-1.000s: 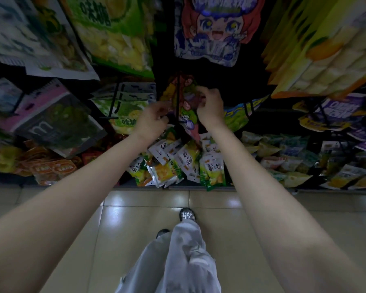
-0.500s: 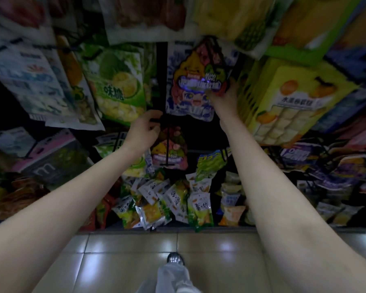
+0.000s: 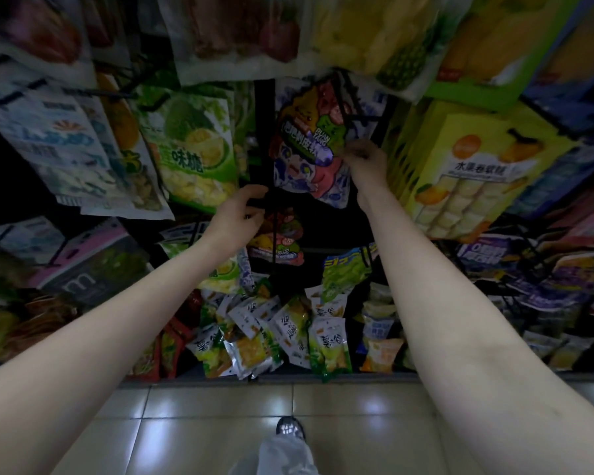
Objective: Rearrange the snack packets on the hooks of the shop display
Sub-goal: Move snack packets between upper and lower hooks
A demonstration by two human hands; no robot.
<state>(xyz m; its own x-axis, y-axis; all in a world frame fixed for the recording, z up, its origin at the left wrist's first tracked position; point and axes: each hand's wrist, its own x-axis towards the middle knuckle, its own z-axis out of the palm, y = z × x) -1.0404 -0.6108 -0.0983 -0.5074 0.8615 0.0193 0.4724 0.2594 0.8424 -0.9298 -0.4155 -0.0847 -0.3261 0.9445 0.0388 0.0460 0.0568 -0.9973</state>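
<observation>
A cartoon snack packet in purple, red and green hangs on a black hook at the centre of the display. My right hand pinches its right edge. Lower down, my left hand curls its fingers around the tip of a black hook. A smaller packet of the same kind hangs on that hook, just right of my left hand.
A green durian packet hangs left of centre and a yellow box of fruit sweets to the right. Several small loose packets fill the bottom shelf. Tiled floor and my shoe lie below.
The view tilted up from the lower hook. My right hand rose from the small packet to the larger cartoon packet above; my left hand stayed at the lower hook.
</observation>
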